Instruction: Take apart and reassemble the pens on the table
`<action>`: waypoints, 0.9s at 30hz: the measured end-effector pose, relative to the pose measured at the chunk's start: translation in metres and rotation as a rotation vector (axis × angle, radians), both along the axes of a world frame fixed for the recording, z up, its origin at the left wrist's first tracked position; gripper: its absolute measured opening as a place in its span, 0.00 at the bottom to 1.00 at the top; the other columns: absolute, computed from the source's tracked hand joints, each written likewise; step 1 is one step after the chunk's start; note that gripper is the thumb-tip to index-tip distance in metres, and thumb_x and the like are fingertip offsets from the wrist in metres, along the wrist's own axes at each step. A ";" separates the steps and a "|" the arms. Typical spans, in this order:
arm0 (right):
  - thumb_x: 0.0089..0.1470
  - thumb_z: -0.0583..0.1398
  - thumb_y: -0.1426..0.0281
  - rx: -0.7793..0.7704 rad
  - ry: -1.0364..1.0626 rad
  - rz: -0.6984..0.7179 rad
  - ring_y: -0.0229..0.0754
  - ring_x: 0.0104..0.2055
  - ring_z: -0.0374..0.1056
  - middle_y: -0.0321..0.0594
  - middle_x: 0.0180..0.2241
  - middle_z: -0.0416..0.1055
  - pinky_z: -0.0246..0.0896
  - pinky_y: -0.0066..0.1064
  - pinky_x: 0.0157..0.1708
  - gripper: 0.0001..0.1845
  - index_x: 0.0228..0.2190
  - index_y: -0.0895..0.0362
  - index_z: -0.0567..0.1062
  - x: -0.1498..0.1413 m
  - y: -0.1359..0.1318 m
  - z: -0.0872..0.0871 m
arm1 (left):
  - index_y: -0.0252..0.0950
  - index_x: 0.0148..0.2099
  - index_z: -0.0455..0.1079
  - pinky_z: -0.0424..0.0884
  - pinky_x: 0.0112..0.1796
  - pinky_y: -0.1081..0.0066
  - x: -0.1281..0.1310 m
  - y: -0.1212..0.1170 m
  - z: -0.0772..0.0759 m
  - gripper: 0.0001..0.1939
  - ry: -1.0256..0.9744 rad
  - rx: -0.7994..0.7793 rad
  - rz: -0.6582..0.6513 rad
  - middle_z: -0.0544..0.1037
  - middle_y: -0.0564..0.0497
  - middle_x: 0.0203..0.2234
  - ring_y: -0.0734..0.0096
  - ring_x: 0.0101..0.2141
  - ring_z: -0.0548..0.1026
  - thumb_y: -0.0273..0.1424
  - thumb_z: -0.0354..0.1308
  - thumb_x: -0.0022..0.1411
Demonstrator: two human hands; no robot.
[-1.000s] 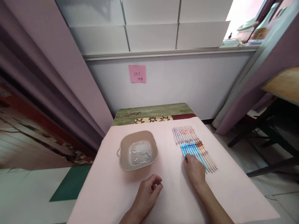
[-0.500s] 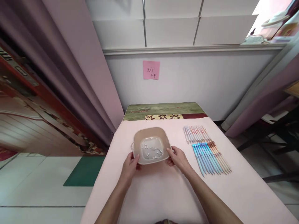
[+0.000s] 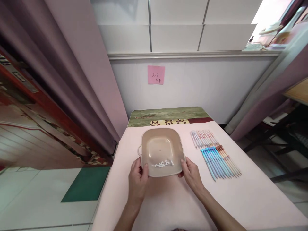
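A beige plastic basin [image 3: 160,144] with rounded corners is held by its two near corners, its far side tipped up toward the camera. My left hand [image 3: 139,175] grips the near left corner, thumb over the rim. At the near right corner my right hand [image 3: 192,173] is closed the same way. Several small white pieces [image 3: 164,163] lie in a heap along the basin's near inner side; they are too small to name. The fingers under the basin are mostly hidden.
Right of the basin, several blue pens [image 3: 215,163] and brown-topped pens [image 3: 228,160] lie in a row, with pale patterned pens [image 3: 204,138] behind. A pink cloth [image 3: 168,205] covers the table. A wall with a pink note [image 3: 156,74] stands behind.
The basin has come closer and tilted toward me. The white pieces, scattered over its bottom before, have slid together at the near side. Both hands keep their hold.
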State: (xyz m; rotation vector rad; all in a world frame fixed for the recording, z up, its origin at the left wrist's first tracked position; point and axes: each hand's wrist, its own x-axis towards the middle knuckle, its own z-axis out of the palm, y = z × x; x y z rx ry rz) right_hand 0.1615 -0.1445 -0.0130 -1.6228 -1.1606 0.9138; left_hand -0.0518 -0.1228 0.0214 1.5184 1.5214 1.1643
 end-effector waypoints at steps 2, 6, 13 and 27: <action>0.58 0.48 0.54 0.012 -0.027 -0.116 0.41 0.18 0.65 0.32 0.14 0.66 0.58 0.28 0.20 0.19 0.26 0.54 0.66 0.000 -0.004 -0.003 | 0.36 0.55 0.65 0.72 0.29 0.70 0.003 -0.007 -0.002 0.22 -0.002 0.025 -0.055 0.71 0.43 0.44 0.69 0.31 0.72 0.39 0.53 0.60; 0.59 0.48 0.55 0.035 -0.057 -0.049 0.40 0.18 0.65 0.33 0.15 0.67 0.58 0.28 0.21 0.19 0.26 0.54 0.66 -0.014 -0.007 -0.005 | 0.35 0.55 0.65 0.72 0.28 0.70 -0.009 -0.011 -0.008 0.23 -0.015 -0.028 0.021 0.71 0.43 0.42 0.68 0.31 0.73 0.39 0.52 0.60; 0.60 0.46 0.54 0.041 -0.206 -0.032 0.41 0.18 0.65 0.31 0.14 0.65 0.57 0.28 0.22 0.20 0.28 0.53 0.66 -0.031 0.005 -0.001 | 0.37 0.59 0.62 0.74 0.27 0.69 -0.025 -0.009 -0.014 0.27 -0.180 -0.156 0.042 0.73 0.46 0.40 0.69 0.28 0.73 0.41 0.54 0.59; 0.54 0.51 0.44 -0.037 0.460 -0.171 0.37 0.19 0.65 0.38 0.24 0.72 0.59 0.26 0.17 0.32 0.42 0.60 0.70 -0.026 -0.007 -0.038 | 0.33 0.55 0.63 0.72 0.23 0.70 -0.038 -0.003 -0.044 0.31 -0.439 -0.270 0.096 0.73 0.50 0.29 0.69 0.26 0.74 0.49 0.57 0.56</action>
